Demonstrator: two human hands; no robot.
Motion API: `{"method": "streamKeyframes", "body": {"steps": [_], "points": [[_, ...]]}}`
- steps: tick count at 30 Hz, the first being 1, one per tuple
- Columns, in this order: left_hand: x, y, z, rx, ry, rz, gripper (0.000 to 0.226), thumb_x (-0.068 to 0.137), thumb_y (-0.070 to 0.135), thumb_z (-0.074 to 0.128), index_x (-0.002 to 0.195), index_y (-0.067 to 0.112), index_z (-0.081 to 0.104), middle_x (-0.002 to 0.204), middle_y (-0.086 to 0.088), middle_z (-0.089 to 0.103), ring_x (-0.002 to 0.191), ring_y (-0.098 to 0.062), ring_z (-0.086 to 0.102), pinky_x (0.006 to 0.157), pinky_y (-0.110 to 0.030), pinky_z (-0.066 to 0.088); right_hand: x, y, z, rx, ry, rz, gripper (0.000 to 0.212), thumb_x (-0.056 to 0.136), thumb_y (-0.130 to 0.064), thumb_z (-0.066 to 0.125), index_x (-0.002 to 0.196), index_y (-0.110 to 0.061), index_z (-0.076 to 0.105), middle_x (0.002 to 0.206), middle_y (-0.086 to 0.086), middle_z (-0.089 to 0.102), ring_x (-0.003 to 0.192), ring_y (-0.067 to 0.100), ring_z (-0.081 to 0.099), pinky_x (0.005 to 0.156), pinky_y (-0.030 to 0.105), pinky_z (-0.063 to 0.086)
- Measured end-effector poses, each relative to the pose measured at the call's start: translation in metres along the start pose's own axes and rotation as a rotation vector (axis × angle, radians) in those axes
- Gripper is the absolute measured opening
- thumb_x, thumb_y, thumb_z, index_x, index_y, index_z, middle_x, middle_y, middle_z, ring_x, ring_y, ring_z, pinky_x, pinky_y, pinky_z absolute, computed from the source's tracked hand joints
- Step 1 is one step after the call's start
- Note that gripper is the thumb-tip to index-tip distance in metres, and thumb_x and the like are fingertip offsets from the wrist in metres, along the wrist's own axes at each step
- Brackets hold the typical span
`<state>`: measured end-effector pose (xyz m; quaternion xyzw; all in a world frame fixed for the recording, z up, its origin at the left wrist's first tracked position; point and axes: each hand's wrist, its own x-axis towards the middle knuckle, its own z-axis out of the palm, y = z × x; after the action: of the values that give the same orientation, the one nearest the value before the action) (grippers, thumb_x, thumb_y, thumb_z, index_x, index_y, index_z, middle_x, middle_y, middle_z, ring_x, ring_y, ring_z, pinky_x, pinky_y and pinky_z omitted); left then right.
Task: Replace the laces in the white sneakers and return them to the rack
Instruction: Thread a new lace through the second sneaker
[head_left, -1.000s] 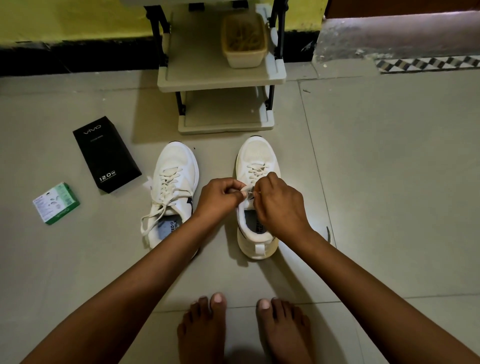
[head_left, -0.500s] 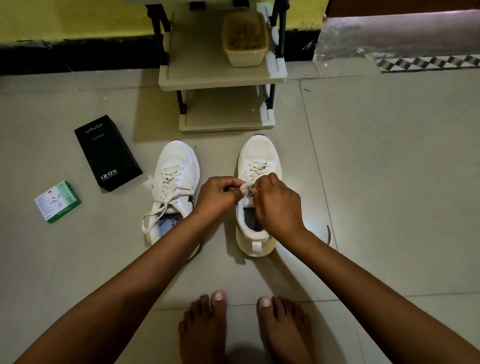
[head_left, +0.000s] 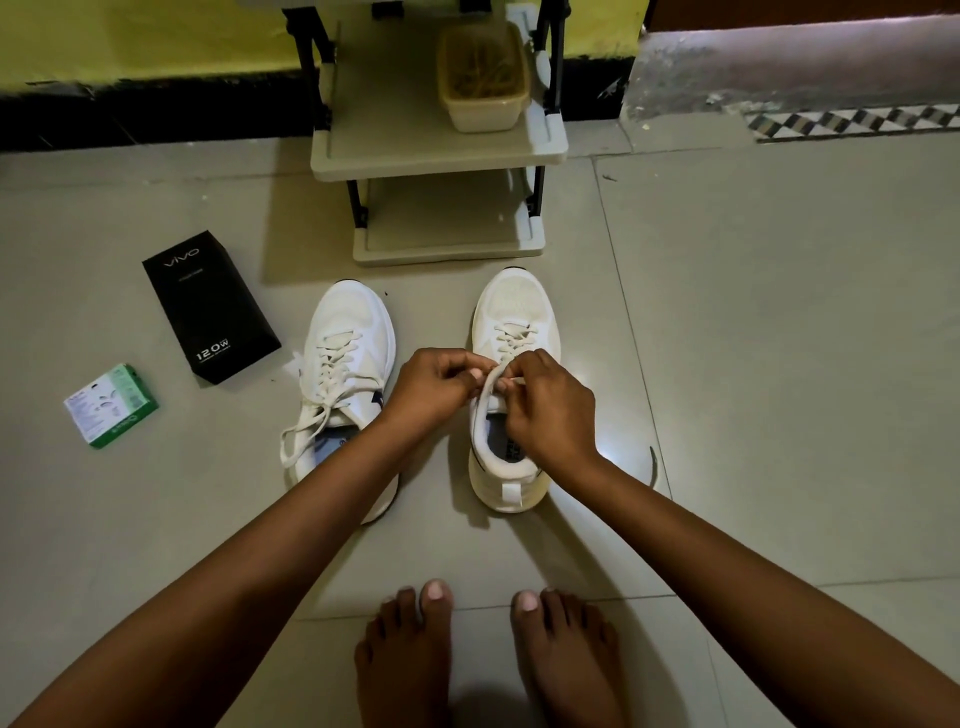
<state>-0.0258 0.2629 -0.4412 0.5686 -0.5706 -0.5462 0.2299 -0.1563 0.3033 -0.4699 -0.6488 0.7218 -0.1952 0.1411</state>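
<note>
Head camera, looking down at a tiled floor (head_left: 779, 338). Two white sneakers stand side by side at mid-frame, toes pointing toward the top. The right sneaker (head_left: 511, 415) is laced only across its front part; both hands meet just above its tongue. The left hand (head_left: 434, 387) has its fingers (head_left: 470, 371) curled and pinching the lace (head_left: 488, 387), a pale loop that runs between the two hands. The right hand (head_left: 550, 402) likewise has its fingers curled, pinching the other end of that lace. The left sneaker (head_left: 345, 374) sits just beside, laced further up, with loose ends trailing to its lower left. The rack (head_left: 441, 150), a low two-shelf stand, is at top centre, holding a beige tub (head_left: 485, 78) on its upper shelf. A black box (head_left: 210, 306) and a small green box (head_left: 111, 405) lie at the left. Bare feet (head_left: 488, 654) show at the bottom edge.
</note>
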Motion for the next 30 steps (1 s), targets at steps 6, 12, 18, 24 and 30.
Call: {"method": "streamKeyframes", "body": {"steps": [6, 12, 18, 24, 30], "points": [[0.014, -0.005, 0.001, 0.073, -0.019, 0.03, 0.007, 0.088, 0.016, 0.063, 0.083, 0.015, 0.067, 0.08, -0.003, 0.066, 0.082, -0.019, 0.062, 0.085, -0.039, 0.051, -0.003, 0.009, -0.001, 0.171, 0.039, -0.007, 0.036, 0.084, -0.034, 0.061, 0.108, -0.008, 0.058, 0.107, 0.008, 0.06, 0.095, 0.027, 0.056, 0.07, 0.029, 0.038], [0.011, 0.018, 0.005, -0.128, 0.15, 0.072, 0.022, 0.101, 0.019, 0.037, 0.083, 0.014, 0.048, 0.08, 0.003, 0.065, 0.081, -0.013, 0.06, 0.07, -0.016, 0.047, -0.002, 0.025, -0.004, 0.109, -0.031, -0.035, 0.064, 0.08, -0.058, 0.045, 0.116, -0.009, 0.062, 0.112, 0.009, 0.066, 0.11, 0.032, 0.058, 0.09, 0.039, 0.045], [0.014, 0.064, -0.029, -0.488, 0.18, 0.197, 0.02, 0.102, 0.018, 0.034, 0.086, 0.018, 0.047, 0.057, 0.011, 0.044, 0.053, -0.005, 0.043, 0.062, -0.024, 0.048, 0.0, 0.029, -0.013, 0.241, -0.091, -0.028, 0.062, 0.073, -0.053, 0.062, 0.12, -0.013, 0.061, 0.119, 0.001, 0.064, 0.109, 0.02, 0.058, 0.088, 0.027, 0.041], [0.009, 0.0, -0.008, 0.659, -0.052, 0.24, 0.026, 0.096, 0.038, 0.044, 0.083, 0.017, 0.049, 0.078, 0.0, 0.055, 0.075, -0.02, 0.053, 0.064, -0.03, 0.036, 0.004, 0.034, -0.017, 0.278, -0.078, -0.046, 0.064, 0.067, -0.061, 0.059, 0.111, -0.015, 0.066, 0.11, 0.0, 0.067, 0.101, 0.018, 0.06, 0.082, 0.02, 0.037], [0.004, 0.032, -0.015, -0.317, -0.095, 0.052, 0.026, 0.097, 0.018, 0.044, 0.073, 0.012, 0.051, 0.06, 0.007, 0.055, 0.054, -0.004, 0.048, 0.062, -0.022, 0.04, 0.003, 0.036, -0.011, 0.302, -0.083, -0.046, 0.068, 0.067, -0.067, 0.05, 0.111, -0.017, 0.064, 0.109, -0.004, 0.067, 0.096, 0.015, 0.06, 0.075, 0.015, 0.034]]}}
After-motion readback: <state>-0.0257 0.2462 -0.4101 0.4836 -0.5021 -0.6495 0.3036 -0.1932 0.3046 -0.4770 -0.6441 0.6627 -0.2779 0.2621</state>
